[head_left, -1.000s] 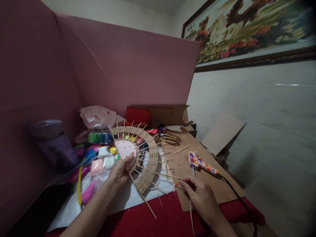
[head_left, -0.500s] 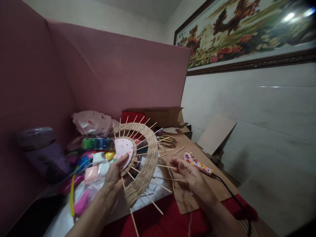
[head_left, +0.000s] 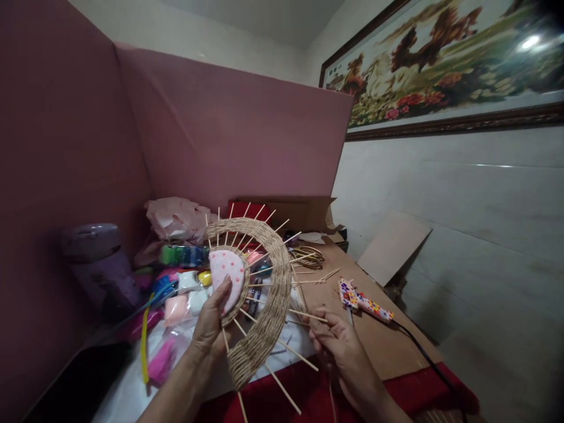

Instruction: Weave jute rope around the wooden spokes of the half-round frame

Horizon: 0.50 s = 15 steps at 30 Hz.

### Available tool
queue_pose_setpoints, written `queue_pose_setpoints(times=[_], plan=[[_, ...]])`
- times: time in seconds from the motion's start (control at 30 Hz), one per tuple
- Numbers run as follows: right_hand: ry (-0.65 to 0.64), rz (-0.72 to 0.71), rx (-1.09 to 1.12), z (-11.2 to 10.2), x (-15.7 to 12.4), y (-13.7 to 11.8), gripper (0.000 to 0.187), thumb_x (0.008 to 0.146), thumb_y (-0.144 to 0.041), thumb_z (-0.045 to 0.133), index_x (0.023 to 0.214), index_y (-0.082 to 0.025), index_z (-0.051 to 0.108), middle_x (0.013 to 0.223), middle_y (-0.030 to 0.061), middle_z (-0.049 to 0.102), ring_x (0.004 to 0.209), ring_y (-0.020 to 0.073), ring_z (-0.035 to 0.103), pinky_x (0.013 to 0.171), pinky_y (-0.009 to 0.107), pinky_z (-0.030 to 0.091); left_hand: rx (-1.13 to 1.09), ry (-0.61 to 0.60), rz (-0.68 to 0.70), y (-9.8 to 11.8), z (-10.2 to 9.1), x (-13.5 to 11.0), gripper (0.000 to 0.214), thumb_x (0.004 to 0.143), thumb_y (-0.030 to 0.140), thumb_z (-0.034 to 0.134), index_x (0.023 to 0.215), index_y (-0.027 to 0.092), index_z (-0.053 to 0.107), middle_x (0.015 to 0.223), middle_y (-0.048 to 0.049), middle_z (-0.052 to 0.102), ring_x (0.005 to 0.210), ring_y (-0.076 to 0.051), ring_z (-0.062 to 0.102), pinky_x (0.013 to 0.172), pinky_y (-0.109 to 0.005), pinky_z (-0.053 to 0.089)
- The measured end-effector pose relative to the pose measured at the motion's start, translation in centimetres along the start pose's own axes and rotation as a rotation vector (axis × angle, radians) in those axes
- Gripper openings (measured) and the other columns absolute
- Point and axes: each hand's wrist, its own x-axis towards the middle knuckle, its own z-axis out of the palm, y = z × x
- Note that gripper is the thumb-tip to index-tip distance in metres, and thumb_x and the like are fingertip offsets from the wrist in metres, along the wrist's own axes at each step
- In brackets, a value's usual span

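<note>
My left hand [head_left: 210,329] grips a half-round woven piece [head_left: 264,294]: a pink dotted fabric centre [head_left: 227,271], thin wooden sticks fanning out, and a band of jute twine wound round them. It is held upright above the table. My right hand [head_left: 337,346] is closed in a pinch at the tips of the lower right sticks, with a strand of twine [head_left: 332,399] hanging below it.
A patterned glue gun [head_left: 363,301] with a black cord lies on brown cardboard [head_left: 388,343] to the right. Scissors [head_left: 308,257], loose sticks, coloured clay packets [head_left: 180,294], a purple bottle [head_left: 101,264] and a cardboard box [head_left: 304,212] crowd the back. A pink board stands behind.
My left hand has lifted the woven piece off the table and tilted it upright. My right hand rose from the cardboard to the stick tips, then dropped a little.
</note>
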Motion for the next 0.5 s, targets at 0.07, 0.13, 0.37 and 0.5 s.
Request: queue_pose_setpoints(times=[0.07, 0.13, 0.37, 0.5], plan=[[0.022, -0.087, -0.05, 0.1, 0.0, 0.5, 0.031, 0.066, -0.038, 0.071, 0.084, -0.016, 0.06, 0.055, -0.0059, 0.045, 0.045, 0.0037, 0.034, 0.041, 0.014, 0.025, -0.024, -0.026, -0.011, -0.1, 0.0, 0.0, 0.018, 0.076, 0.014, 0.058, 0.092, 0.009, 0.062, 0.071, -0.0082, 0.07, 0.056, -0.017, 0.065, 0.056, -0.03, 0.057], [0.019, -0.158, -0.15, 0.2, -0.1, 0.8, 0.028, 0.068, -0.038, 0.069, 0.082, -0.015, 0.06, 0.054, -0.0057, 0.044, 0.046, 0.0047, 0.035, 0.043, 0.015, 0.027, -0.03, -0.029, -0.004, -0.3, 0.0, 0.0, 0.019, 0.076, 0.014, 0.058, 0.093, 0.009, 0.062, 0.072, -0.0082, 0.071, 0.057, -0.017, 0.066, 0.057, -0.03, 0.057], [-0.048, -0.27, -0.335, 0.3, -0.5, 1.3, 0.02, 0.074, -0.036, 0.064, 0.074, -0.016, 0.065, 0.057, -0.0027, 0.05, 0.048, 0.0064, 0.041, 0.044, 0.018, 0.032, 0.021, -0.008, 0.021, -0.4, 0.2, -0.5, 0.018, 0.076, 0.013, 0.058, 0.093, 0.008, 0.063, 0.073, -0.0086, 0.071, 0.055, -0.017, 0.065, 0.051, -0.029, 0.056], [0.011, -0.302, -0.405, -0.1, -0.6, 1.5, 0.02, 0.072, -0.037, 0.066, 0.082, -0.021, 0.071, 0.089, 0.0067, 0.068, 0.077, 0.017, 0.061, 0.066, 0.024, 0.047, 0.041, 0.003, 0.049, -0.5, 0.3, -0.5, 0.018, 0.075, 0.014, 0.059, 0.092, 0.008, 0.063, 0.073, -0.0084, 0.071, 0.056, -0.017, 0.065, 0.052, -0.028, 0.056]])
